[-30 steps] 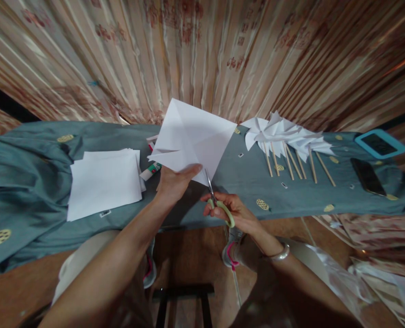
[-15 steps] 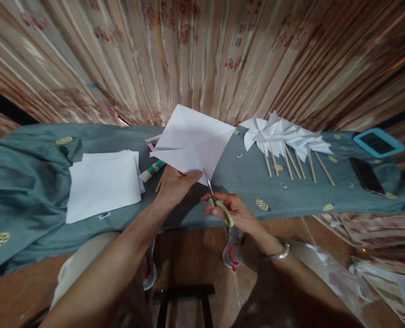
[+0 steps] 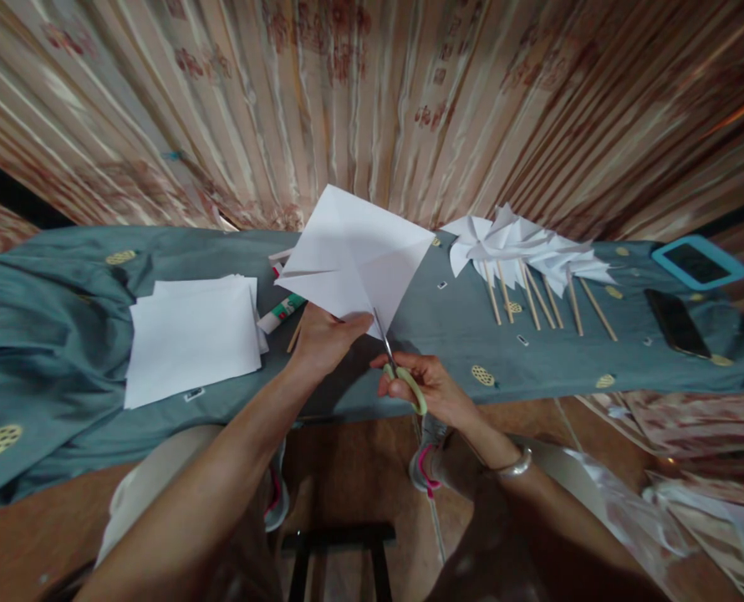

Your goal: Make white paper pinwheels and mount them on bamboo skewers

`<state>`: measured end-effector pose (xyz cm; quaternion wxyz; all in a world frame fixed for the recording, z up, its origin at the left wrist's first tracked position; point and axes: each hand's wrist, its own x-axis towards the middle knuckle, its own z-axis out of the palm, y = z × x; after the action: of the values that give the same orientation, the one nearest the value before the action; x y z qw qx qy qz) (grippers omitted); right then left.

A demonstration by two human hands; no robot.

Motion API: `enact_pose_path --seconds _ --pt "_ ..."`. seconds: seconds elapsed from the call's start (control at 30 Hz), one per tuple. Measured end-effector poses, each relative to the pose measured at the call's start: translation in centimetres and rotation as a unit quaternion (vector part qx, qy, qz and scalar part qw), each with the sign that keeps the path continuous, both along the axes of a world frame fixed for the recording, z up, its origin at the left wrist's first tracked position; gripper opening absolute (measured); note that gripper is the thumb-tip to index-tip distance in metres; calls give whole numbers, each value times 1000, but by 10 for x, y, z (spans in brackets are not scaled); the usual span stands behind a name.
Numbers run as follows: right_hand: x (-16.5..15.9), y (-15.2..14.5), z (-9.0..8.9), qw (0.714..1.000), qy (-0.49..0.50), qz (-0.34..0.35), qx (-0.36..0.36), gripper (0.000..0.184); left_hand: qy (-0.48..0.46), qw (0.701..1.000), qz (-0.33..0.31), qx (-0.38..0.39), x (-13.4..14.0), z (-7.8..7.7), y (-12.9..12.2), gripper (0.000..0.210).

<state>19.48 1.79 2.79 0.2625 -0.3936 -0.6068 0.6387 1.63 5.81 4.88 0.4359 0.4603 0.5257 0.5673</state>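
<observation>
My left hand (image 3: 327,341) pinches the lower edge of a white square sheet of paper (image 3: 363,242), which is held up above the table. Crease lines cross the sheet, and a slit runs in from its left corner. In my right hand (image 3: 428,380) is a pair of scissors (image 3: 405,376) with light green handles. Their blades reach up to the sheet's bottom corner, just right of my left thumb. Partly behind the paper and my left hand lies a green and white tube (image 3: 282,312).
A stack of white paper (image 3: 193,343) lies on the left of the cloth-covered table (image 3: 447,334). Several paper pinwheels (image 3: 522,247) on wooden sticks lie to the right. Beyond them are a blue-framed tablet (image 3: 700,262) and a dark phone (image 3: 677,323). A pleated curtain (image 3: 372,109) hangs behind.
The paper is tilted up very slightly at its far corner. Both hands keep nearly the same place, with the scissors still at the bottom corner. The whole view has shifted a little.
</observation>
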Motion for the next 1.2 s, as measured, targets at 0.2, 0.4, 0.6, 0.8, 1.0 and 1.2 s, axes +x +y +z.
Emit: enact_pose_path --seconds 0.2,0.4,0.6,0.8,1.0,1.2 --pt "0 0 -1 1000 2 -2 -2 56 2 1000 0 -13 1 3 -2 17" --pt "-1 0 -3 1000 0 -10 -18 58 6 1000 -12 -1 -2 -2 0 15" --pt "-1 1 -3 1000 -7 -14 -22 58 24 999 -20 5 -4 -3 1 16" --pt "-2 0 -3 1000 -9 -18 -24 51 24 1000 -15 -2 -4 -1 0 15" --pt "-3 0 -3 999 4 -28 -31 51 34 999 -20 3 -5 -4 0 13" --pt "-4 0 -3 999 0 -37 -36 47 27 1000 -13 -7 -5 -2 0 18"
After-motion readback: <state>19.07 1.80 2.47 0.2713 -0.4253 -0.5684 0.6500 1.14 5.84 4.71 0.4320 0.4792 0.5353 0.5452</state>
